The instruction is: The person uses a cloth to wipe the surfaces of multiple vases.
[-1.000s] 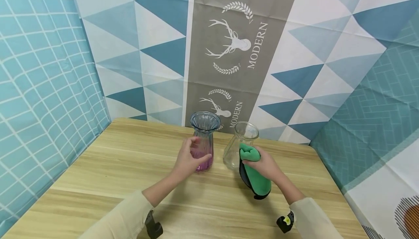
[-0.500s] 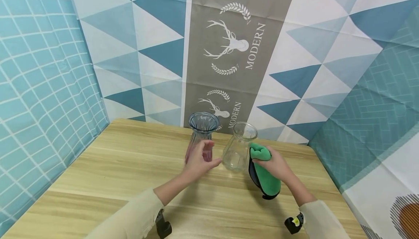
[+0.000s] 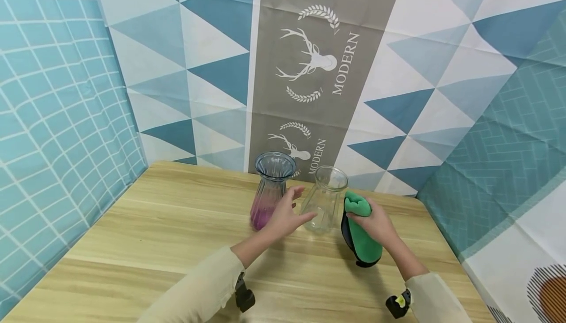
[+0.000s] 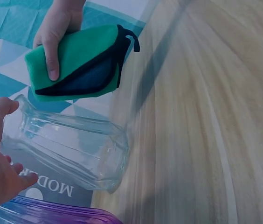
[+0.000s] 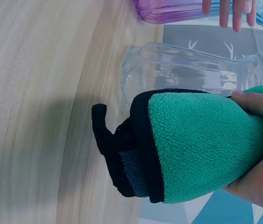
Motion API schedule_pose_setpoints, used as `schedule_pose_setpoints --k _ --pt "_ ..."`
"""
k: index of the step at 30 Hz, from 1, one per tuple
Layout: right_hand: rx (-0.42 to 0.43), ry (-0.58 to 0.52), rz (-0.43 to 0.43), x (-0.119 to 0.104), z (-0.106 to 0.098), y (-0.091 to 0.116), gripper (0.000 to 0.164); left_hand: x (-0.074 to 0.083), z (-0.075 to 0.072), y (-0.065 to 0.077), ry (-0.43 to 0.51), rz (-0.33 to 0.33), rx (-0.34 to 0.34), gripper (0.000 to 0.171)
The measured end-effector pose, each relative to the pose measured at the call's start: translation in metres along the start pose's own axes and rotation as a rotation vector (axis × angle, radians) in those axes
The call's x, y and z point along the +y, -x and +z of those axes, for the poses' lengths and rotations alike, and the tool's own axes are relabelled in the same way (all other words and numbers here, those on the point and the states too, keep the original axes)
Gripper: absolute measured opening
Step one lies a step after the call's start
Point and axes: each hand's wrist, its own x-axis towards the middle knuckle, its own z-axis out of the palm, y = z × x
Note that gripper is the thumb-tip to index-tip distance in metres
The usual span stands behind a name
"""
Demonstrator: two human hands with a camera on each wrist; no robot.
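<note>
A clear glass vase [image 3: 328,200] stands upright at the back of the table. My left hand [image 3: 285,217] is at its left side, thumb and fingers spread apart; the left wrist view shows the fingertips close to the neck of the vase. Left of that hand stands a second glass vase [image 3: 264,204], blue at the flared rim and purple toward the base, partly behind the hand. My right hand [image 3: 376,222] grips a folded green cloth [image 3: 366,242] with black edging and a dark grey inner side, held just right of the clear vase. A black loop [image 5: 100,126] hangs from the cloth.
The wood-grain table [image 3: 177,234] runs up to a patterned backdrop [image 3: 221,92] close behind both vases. Tile-print sheets [image 3: 57,92] hang at the left and right sides. Each wrist carries a small black camera [image 3: 244,296].
My left hand has moved right, from the purple-and-blue vase to the clear vase. My right hand has shifted right with the cloth, away from the front of the clear vase.
</note>
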Motion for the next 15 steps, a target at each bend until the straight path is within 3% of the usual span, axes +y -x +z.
schedule_pose_setpoints --k 5,15 --pt "0.025 0.002 0.020 -0.003 0.000 -0.001 0.059 -0.005 0.008 -0.009 -0.002 -0.009 -0.018 0.075" --pt "0.062 -0.022 0.024 -0.005 0.008 -0.004 0.066 -0.016 0.023 -0.024 -0.100 0.002 -0.003 0.074"
